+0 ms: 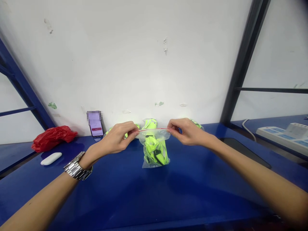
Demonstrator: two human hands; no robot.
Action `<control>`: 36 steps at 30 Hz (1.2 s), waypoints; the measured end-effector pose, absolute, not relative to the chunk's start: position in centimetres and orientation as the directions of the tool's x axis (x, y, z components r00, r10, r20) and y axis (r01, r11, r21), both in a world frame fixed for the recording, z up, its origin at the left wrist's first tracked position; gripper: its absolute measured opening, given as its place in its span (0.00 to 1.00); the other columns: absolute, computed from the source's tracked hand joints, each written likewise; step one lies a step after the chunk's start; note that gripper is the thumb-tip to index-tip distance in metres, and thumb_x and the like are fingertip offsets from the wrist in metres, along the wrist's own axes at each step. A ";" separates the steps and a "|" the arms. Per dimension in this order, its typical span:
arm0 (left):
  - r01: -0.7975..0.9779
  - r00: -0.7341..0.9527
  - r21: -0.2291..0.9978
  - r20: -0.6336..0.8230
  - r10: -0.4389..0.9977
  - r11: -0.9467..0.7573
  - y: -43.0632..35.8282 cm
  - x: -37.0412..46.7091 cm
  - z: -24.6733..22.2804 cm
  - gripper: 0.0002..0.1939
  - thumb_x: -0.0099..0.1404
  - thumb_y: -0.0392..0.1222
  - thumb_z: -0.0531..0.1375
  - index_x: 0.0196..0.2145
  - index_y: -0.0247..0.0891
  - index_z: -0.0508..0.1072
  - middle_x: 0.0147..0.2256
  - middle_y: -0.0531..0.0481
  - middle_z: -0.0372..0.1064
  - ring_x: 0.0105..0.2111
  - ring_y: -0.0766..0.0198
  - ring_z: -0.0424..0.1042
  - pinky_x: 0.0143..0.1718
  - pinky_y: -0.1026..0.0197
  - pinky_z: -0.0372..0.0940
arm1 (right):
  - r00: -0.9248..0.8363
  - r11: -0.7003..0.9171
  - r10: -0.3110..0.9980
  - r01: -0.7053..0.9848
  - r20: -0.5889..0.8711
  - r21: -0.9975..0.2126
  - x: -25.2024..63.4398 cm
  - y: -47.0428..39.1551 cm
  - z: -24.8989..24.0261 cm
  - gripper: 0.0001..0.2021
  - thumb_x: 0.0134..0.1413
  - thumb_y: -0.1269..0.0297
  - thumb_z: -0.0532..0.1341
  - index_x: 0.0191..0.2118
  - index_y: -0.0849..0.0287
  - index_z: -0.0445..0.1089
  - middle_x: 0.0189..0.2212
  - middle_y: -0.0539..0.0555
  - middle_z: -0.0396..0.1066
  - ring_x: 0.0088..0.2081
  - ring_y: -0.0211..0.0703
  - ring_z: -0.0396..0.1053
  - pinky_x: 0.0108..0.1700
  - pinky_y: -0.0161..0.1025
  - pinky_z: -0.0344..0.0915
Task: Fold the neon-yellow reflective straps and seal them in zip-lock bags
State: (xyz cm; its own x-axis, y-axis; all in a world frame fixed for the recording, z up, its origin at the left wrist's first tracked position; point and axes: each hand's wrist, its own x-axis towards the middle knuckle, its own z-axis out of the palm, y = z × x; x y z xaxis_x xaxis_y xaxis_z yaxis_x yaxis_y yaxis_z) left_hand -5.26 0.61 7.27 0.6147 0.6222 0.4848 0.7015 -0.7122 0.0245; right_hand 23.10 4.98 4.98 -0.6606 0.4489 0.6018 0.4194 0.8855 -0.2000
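Between my hands hangs a clear zip bag (156, 152) with a red line along its top edge and crumpled neon-yellow fabric with grey strips inside. My left hand (120, 136) pinches the left end of that edge between thumb and fingers. At the right end, my right hand (186, 131) pinches it the same way, so the top is stretched straight. Behind the bag, against the wall, stands another bagged neon-yellow bundle (150, 123). More yellow bundles are partly hidden behind each hand, one of them showing past my right hand (196, 124).
A blue table (154, 199) meets a white wall. On the left lie a red plastic bag (54, 138) and a white oval case (51, 158), with a lit phone (95, 124) leaning on the wall. To the right are a dark flat slab (245, 150) and a white power strip (284, 138).
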 end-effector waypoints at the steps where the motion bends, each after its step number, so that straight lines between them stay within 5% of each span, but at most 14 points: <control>1: 0.701 0.618 0.010 0.492 0.614 -0.714 0.6 -5.2 7.2 0.11 0.70 0.41 0.49 0.32 0.37 0.67 0.28 0.52 0.63 0.26 0.67 0.61 0.29 0.64 0.56 | -0.654 0.884 0.452 0.421 0.606 -0.206 23.1 5.0 4.9 0.05 0.58 0.68 0.55 0.30 0.60 0.65 0.20 0.47 0.62 0.21 0.34 0.56 0.26 0.34 0.52; 12: 0.708 0.602 0.113 0.419 0.680 -0.697 1.4 -5.0 6.9 0.11 0.70 0.45 0.51 0.44 0.39 0.69 0.34 0.50 0.70 0.32 0.64 0.68 0.34 0.62 0.62 | -0.673 0.877 0.480 0.385 0.563 -0.288 22.4 5.4 4.5 0.08 0.60 0.66 0.55 0.37 0.61 0.70 0.24 0.51 0.69 0.25 0.36 0.63 0.28 0.34 0.56; 23: 0.680 0.686 -0.051 0.398 0.610 -0.731 1.9 -4.6 6.6 0.10 0.72 0.39 0.46 0.37 0.37 0.64 0.33 0.48 0.64 0.30 0.66 0.64 0.31 0.63 0.58 | -0.717 0.892 0.439 0.419 0.541 -0.168 21.2 5.6 5.3 0.07 0.61 0.68 0.55 0.32 0.61 0.65 0.25 0.51 0.66 0.26 0.36 0.59 0.29 0.35 0.53; 31: 0.617 0.778 -0.326 0.386 0.495 -0.716 1.3 -4.9 6.2 0.12 0.72 0.32 0.42 0.42 0.34 0.64 0.34 0.46 0.62 0.31 0.64 0.62 0.33 0.61 0.61 | -0.801 0.904 0.366 0.427 0.474 0.025 21.8 5.5 4.9 0.06 0.65 0.70 0.49 0.37 0.61 0.61 0.32 0.56 0.63 0.29 0.39 0.58 0.31 0.38 0.53; 36: 0.670 0.722 -0.204 0.401 0.563 -0.714 1.4 -4.7 6.1 0.10 0.73 0.38 0.43 0.41 0.36 0.63 0.35 0.47 0.63 0.31 0.64 0.63 0.33 0.61 0.60 | -0.796 0.905 0.378 0.426 0.474 -0.006 21.9 5.5 4.6 0.06 0.65 0.69 0.49 0.37 0.60 0.60 0.33 0.55 0.63 0.29 0.39 0.58 0.30 0.37 0.53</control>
State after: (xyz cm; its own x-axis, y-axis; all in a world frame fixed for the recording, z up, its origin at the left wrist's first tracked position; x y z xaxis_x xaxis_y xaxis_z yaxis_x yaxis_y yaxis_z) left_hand -4.72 1.42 6.07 0.7223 0.5632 0.4014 0.6699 -0.7139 -0.2038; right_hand 21.91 5.52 4.60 -0.7957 0.3776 0.4736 0.4259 0.9048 -0.0059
